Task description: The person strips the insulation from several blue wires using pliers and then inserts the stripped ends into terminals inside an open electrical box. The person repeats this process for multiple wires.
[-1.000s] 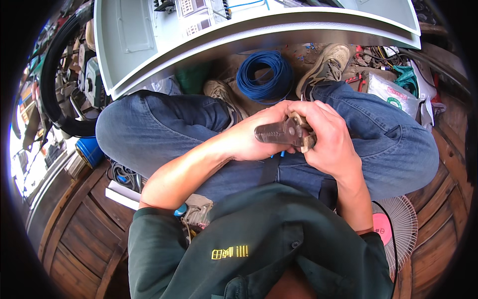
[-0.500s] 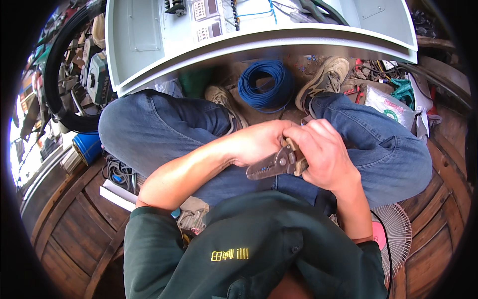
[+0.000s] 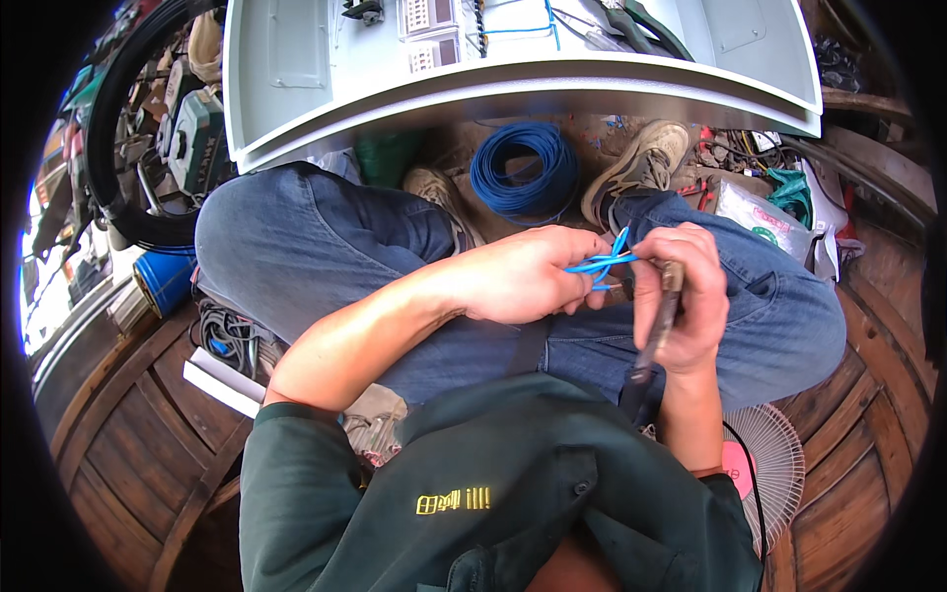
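My left hand (image 3: 533, 274) is closed on several short blue wires (image 3: 600, 266), which cross one another and stick out past its fingertips above my lap. Close by on the right, my right hand (image 3: 698, 281) keeps a worn wire stripper (image 3: 659, 335) in its palm, the dark jaws slanting down toward my body. Its thumb and forefinger pinch at the end of one blue wire; whether that end is bare is too small to tell. A coil of blue wire (image 3: 538, 200) lies on the floor between my shoes.
Across the far side stands a light grey metal enclosure (image 3: 286, 54) with components and wiring inside. Black coiled tubing (image 3: 102, 163), a blue cylinder (image 3: 170, 281) and bundled grey cable (image 3: 222, 331) are at left. A plastic bag (image 3: 760, 212) lies at right, a wire-guard fan (image 3: 779, 464) behind.
The right hand has moved right and turned the wire stripper from pointing left to pointing down toward me. The blue wires now show between the hands, with the right fingers on one.
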Tool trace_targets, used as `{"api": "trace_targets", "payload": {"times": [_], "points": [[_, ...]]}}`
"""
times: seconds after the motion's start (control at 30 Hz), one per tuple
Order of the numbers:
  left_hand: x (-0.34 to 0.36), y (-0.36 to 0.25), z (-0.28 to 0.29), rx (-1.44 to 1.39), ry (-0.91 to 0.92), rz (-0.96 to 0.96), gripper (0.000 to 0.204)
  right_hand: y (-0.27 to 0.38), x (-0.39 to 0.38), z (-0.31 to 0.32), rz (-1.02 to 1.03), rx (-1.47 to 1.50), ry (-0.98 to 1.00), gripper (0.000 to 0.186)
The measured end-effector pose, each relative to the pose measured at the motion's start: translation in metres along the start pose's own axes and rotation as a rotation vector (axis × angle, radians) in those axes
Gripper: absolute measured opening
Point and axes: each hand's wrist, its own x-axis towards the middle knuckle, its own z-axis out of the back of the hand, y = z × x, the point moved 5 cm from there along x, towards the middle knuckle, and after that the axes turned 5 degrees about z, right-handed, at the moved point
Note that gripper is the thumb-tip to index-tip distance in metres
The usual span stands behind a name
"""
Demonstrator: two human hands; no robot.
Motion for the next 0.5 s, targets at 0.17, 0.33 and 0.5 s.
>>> {"api": "trace_targets", "payload": {"times": [0.17,0.33,0.5], "points": [[0.000,0.000,0.005,-0.175,-0.074,0.047,0.013,-0.008,-0.009,0.016,-0.355,0.149,-0.190,0.043],[0.007,0.001,0.011,-0.645,-0.087,0.038,0.023,-0.012,-0.008,0.019,-0.507,0.380,-0.021,0.040],[0.007,0.007,0.017,-0.372,-0.180,0.104,0.015,-0.014,-0.001,0.009,-0.401,0.160,0.297,0.050]]}}
